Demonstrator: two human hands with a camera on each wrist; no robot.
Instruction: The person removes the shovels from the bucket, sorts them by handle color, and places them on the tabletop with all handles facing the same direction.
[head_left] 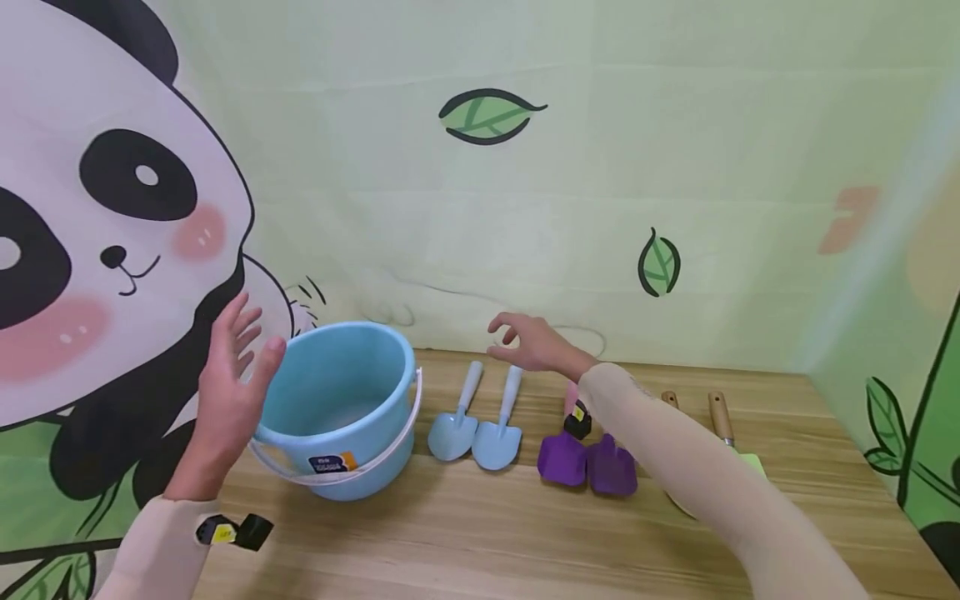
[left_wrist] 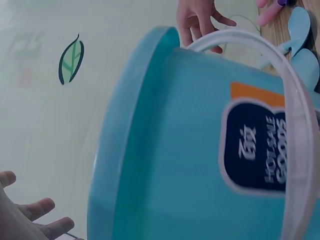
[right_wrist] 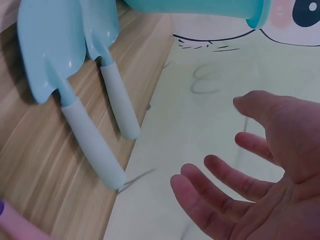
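My left hand (head_left: 236, 383) is raised beside the left rim of a light blue bucket (head_left: 393, 417), its fingers spread and holding nothing. A white handle (left_wrist: 298, 150) hangs down across the bucket's front, over a dark label. To the right of the bucket lie two blue trowels, the left trowel (head_left: 452, 435) close alongside the right trowel (head_left: 497, 443). Above their handle ends hovers my right hand (head_left: 528, 342), fingers loosely bent and apart, with nothing in it. In the right wrist view, a gap separates this hand (right_wrist: 250, 185) from the trowel handles (right_wrist: 95, 145).
Two purple shovels (head_left: 562, 458) lie right of the trowels, partly behind my right forearm. Farther right are two wooden-handled tools (head_left: 720, 415), one with a green part. A fabric backdrop with a printed panda (head_left: 135, 242) rises behind the wooden table (head_left: 465, 533).
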